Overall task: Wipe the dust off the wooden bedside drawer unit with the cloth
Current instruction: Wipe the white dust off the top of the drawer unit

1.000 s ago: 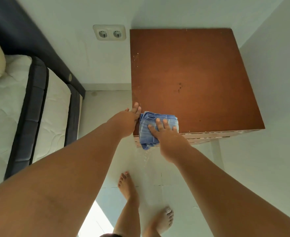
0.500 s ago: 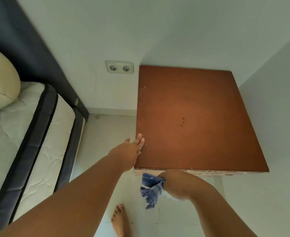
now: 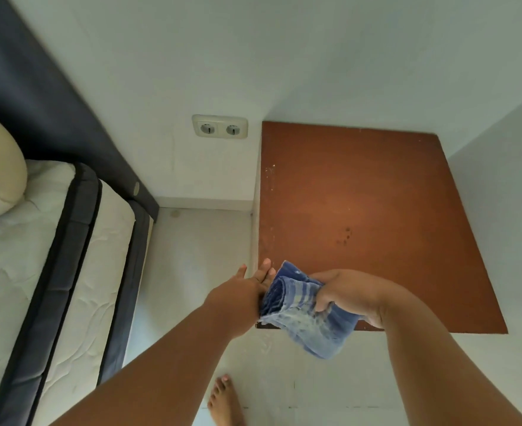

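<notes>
Two hands at 7 o'clock corner of drawer unit (image 3: pixel 376 210): right hand (image 3: pixel 355 298) clutches bunched cloth (image 3: pixel 299 312), left hand (image 3: pixel 241 290) straight-fingered beside it; judged a regrip, so next flatten, sweep toward 1 o'clock.

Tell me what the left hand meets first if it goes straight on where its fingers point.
The left hand likely meets the top of the unit, near its left edge; depth unclear.
</notes>
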